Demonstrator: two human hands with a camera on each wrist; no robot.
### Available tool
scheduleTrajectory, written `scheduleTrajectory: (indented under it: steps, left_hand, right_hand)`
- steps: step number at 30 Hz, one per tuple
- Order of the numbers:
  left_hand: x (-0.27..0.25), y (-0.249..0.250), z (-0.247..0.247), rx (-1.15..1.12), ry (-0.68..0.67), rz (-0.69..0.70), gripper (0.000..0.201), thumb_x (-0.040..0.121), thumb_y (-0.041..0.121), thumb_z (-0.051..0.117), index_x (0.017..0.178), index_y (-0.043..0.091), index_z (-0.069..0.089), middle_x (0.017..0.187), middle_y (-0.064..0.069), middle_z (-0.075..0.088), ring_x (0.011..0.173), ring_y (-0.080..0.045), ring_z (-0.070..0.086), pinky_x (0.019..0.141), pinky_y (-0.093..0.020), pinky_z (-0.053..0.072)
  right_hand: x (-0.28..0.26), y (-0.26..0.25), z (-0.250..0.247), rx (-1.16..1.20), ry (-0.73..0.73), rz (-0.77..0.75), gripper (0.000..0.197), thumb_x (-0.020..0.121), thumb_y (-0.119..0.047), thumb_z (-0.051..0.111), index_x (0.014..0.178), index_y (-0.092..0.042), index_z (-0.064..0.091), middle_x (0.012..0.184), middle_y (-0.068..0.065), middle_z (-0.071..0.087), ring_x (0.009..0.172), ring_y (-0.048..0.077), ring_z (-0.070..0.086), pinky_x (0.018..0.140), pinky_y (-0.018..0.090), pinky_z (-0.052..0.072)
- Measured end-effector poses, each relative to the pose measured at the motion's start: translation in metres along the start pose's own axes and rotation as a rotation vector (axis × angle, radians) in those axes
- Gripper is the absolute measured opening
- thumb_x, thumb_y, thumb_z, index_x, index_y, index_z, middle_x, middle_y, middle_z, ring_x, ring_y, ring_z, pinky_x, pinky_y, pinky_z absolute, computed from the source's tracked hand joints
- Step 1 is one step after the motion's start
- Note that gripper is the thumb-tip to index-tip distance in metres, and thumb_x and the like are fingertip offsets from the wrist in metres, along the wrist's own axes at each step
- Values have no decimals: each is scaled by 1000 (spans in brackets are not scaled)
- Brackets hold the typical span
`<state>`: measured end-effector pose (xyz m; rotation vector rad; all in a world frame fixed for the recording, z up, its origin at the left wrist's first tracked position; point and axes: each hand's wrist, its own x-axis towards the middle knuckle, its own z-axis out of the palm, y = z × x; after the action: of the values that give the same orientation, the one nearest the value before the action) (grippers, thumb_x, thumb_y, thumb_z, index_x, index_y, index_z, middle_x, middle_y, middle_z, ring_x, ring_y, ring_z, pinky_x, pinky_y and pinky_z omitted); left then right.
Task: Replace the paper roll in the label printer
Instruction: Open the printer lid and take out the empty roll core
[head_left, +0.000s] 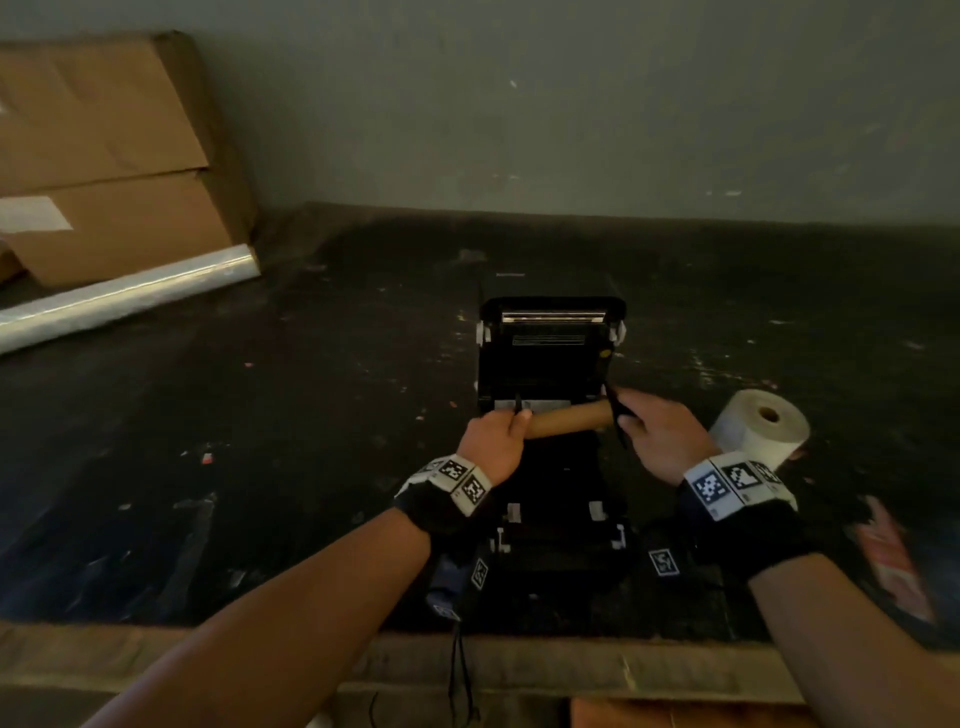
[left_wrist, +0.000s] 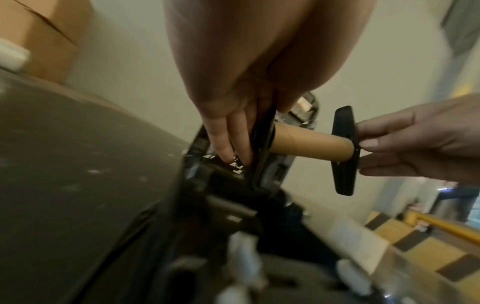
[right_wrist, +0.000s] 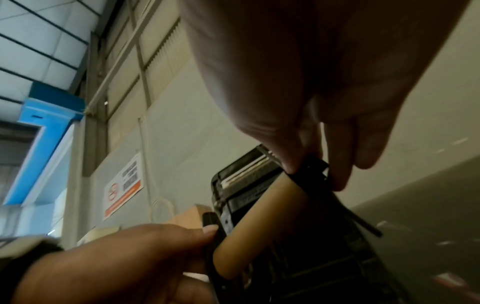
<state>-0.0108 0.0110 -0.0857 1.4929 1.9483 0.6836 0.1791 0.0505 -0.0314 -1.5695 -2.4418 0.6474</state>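
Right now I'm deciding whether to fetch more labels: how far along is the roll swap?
Done: the printer lid is open and the bare cardboard core is lifted out. In hand: the left hand and right hand each grip a black end guide. Left: free the core, fit the new roll waiting beside the printer, close up.

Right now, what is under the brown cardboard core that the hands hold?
Under the cardboard core lies the open label printer bay, dark, no paper visible. The hands and shadow hide its bottom.

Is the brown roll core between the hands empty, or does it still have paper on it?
Empty: the core shows bare brown cardboard along its whole length between the two black end guides.
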Motion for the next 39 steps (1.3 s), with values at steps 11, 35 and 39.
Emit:
scheduleTrajectory:
  steps: [11, 35, 39]
  left_hand:
    - [20, 69, 34, -282, -339, -4, 46, 98, 42, 36, 116, 6, 59, 109, -15, 61, 106, -29, 62, 92, -44, 54]
    - [58, 155, 186, -674, -183, -402, 22, 92, 32, 55, 87, 12, 63, 81, -8, 64, 73, -20, 63, 67, -34, 54]
    - [63, 136, 207, -52, -85, -465, 46, 86, 45, 58, 106, 5, 67, 109, -15, 68, 102, -34, 65, 78, -32, 50]
  right_hand:
    - [-71, 50, -33, 433, 284, 298, 33, 96, -15, 46, 127, -17, 57, 117, -3, 58, 113, 12, 51, 87, 22, 34]
    - [-44, 270, -61, 1038, 297, 551, 20, 92, -38, 51, 89, -25, 66, 91, 4, 70, 93, 20, 66, 94, 47, 50]
    - [-41, 275, -65, 1116, 293, 525, 19, 93, -30, 52, 94, -18, 66, 98, 9, 69, 94, 20, 66, 87, 38, 52]
